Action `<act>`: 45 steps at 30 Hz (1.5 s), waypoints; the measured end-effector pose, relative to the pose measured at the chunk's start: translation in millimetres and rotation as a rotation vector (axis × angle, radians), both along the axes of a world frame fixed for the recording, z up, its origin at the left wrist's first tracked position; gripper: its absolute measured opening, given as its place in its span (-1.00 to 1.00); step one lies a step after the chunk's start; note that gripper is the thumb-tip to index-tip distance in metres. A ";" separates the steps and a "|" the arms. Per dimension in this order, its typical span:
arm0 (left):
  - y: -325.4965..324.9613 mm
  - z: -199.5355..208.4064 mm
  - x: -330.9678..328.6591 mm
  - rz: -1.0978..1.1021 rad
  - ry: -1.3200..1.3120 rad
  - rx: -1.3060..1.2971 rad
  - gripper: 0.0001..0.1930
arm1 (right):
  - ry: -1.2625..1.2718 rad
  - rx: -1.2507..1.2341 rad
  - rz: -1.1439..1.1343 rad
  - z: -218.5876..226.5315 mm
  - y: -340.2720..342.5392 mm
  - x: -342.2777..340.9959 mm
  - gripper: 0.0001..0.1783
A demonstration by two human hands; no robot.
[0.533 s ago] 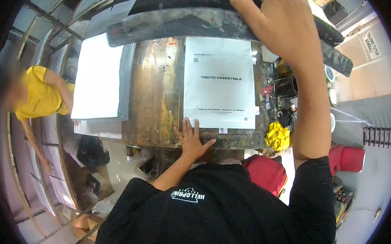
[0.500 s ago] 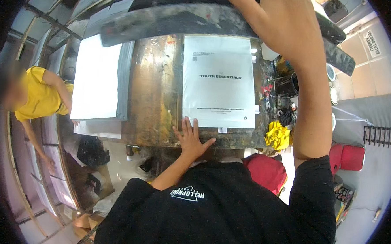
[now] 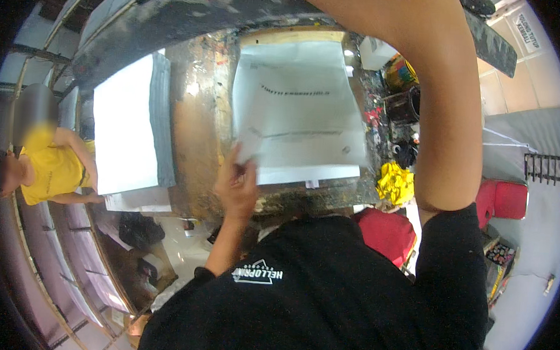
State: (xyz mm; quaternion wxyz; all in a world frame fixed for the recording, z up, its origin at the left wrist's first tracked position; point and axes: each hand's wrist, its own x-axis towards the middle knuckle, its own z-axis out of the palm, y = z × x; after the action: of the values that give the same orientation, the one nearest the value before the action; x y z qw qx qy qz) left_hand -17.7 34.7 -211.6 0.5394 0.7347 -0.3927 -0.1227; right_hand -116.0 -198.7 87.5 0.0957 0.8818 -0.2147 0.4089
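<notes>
My left hand (image 3: 236,180) pinches the lower left corner of a thin pale printed sheet (image 3: 302,106). The sheet is lifted and bent along its near and left sides, and its dark lettering is smeared by motion. Beneath it shows the bright white edge (image 3: 308,174) of another flat piece on the worktable (image 3: 200,120). My right forearm (image 3: 450,120) reaches up past the top of the view; the hand itself is cut off. Near that arm, a dark paint-stained frame (image 3: 192,40) stands raised across the table's far side.
A thick stack of white sheets (image 3: 127,126) lies on the table's left. Beyond it is a person in a yellow shirt (image 3: 55,169). To the right are a dark tub (image 3: 404,105), crumpled yellow cloth (image 3: 395,183) and a red chair (image 3: 502,198).
My left hand has gone from lying flat at the sheet's near edge to lifting its corner. My right hand has left the view at the top, and the dark frame sits higher at the left.
</notes>
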 end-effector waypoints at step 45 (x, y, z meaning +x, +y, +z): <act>109.4 -112.3 -13.5 0.160 1.651 0.308 0.34 | 0.609 0.466 0.071 -405.6 120.5 -81.2 -0.44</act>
State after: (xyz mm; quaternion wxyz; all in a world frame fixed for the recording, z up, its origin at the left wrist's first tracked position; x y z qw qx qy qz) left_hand -31.2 144.1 -323.9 0.5542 0.5002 0.2021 -0.6339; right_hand -197.3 -78.2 -318.1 -0.0622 0.9678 -0.2332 0.0714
